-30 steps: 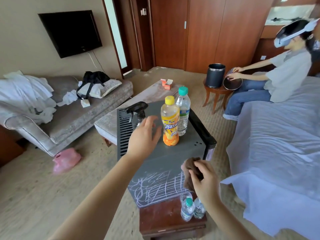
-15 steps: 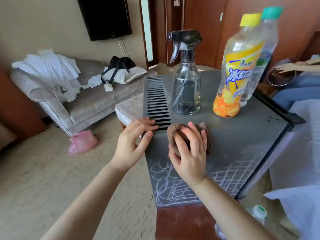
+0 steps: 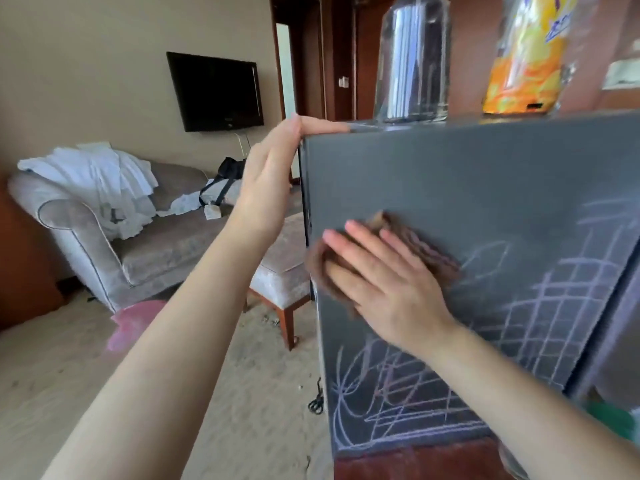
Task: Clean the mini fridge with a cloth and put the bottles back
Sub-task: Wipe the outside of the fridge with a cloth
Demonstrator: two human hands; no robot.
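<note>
We look at the grey side of the fridge [image 3: 485,185] from close up. The right hand [image 3: 384,292] lies flat on that side, fingers straight and slightly spread, and presses the brown cloth [image 3: 429,251] against it. The cloth shows above and to the left of the fingers, near the fridge's left edge. The left hand [image 3: 266,178] is at the fridge's top left corner — its fingers are straight and rest on the top edge, the palm stands beside the corner, and it holds nothing. The two hands are apart, the left one higher and further left.

Pale scribbles [image 3: 398,386] cover the lower part of the side: a grid of lines to the right of the cloth and loops below the right wrist. On top of the fridge stand a clear spray bottle [image 3: 412,64] and, to its right, an orange bottle [image 3: 523,64], both cut off by the upper frame edge. The fridge stands on a dark wooden stand [image 3: 415,459].

Left of the fridge we see a pale sofa [image 3: 156,244] with white laundry [image 3: 104,174] and a black bag [image 3: 227,166] on it. A stool [image 3: 280,271] is just beside the fridge, a pink bag [image 3: 131,323] lies on the carpet, and a TV [image 3: 216,91] hangs on the wall. Something green at the lower right is too blurred — we cannot tell what it is.
</note>
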